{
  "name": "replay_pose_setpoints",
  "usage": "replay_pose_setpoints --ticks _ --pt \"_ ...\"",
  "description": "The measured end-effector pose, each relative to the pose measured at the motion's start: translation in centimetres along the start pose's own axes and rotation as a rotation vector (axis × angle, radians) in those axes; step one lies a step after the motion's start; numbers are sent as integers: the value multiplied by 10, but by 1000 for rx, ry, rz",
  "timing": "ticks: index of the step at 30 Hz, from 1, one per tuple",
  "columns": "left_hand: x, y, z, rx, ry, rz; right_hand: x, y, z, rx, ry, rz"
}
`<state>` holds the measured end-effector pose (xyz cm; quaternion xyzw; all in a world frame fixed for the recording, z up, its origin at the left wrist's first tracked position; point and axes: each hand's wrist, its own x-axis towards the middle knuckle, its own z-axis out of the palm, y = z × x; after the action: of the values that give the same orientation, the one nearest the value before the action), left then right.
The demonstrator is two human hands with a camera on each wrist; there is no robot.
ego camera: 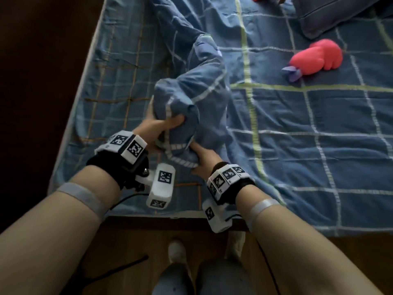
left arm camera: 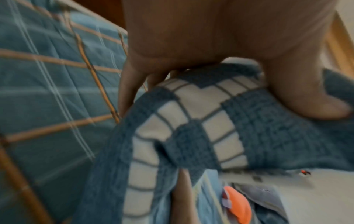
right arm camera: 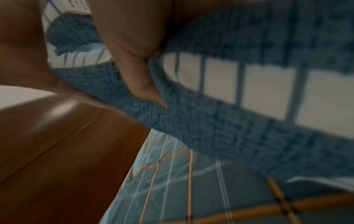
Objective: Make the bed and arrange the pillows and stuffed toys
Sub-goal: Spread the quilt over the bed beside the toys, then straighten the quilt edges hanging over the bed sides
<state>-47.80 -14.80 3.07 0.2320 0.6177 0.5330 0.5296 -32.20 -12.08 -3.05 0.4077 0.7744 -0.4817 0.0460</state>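
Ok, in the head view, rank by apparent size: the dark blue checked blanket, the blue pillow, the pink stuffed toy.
1. Dark blue checked blanket, largest.
2. Blue pillow, cropped by the frame edge.
3. Pink stuffed toy, smallest.

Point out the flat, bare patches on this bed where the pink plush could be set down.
Free: the blanket between the pink plush and the bed's near edge lies flat and bare. The sheet along the left edge is bare too. Crowded: the bunched blanket corner that the left hand and right hand grip, and the far corner by the pillow.
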Motion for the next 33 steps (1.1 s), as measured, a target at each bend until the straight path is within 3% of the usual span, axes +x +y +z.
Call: replay_pose_setpoints --ticks 2,6,9,12,13,15,18,20,23,28,30,33 --pt "-16 -10 -43 180 135 3 5 -15 37 -123 -86 -21" --pt "-40 -52 -120 466 220 -75 9 -27 97 -326 -176 -94" --pt "-66 -125 -179 534 422 -352 10 -14 136 -360 -308 -51" --pt "-91 -193 -216 460 438 -701 4 4 166 -385 -586 113" --pt "-96 -200 -220 424 439 -743 0 12 170 -404 -617 162" --pt "-92 -214 -229 328 435 -762 -7 27 171 -407 -509 243" --pt "-77 -225 -219 353 371 -731 -16 56 169 -445 -213 332" --pt "-71 -217 -195 482 363 -730 -22 70 170 -512 -152 389" --pt "-61 -208 -170 575 352 -604 -32 78 177 -605 -153 405" --pt "-75 -161 -190 310 383 -394 -34 58 182 -503 118 522" --pt "-84 -158 -210 322 399 -394 -29 46 182 -562 200 443" --pt "-90 -179 -230 402 455 -508 -25 40 196 -625 141 289"
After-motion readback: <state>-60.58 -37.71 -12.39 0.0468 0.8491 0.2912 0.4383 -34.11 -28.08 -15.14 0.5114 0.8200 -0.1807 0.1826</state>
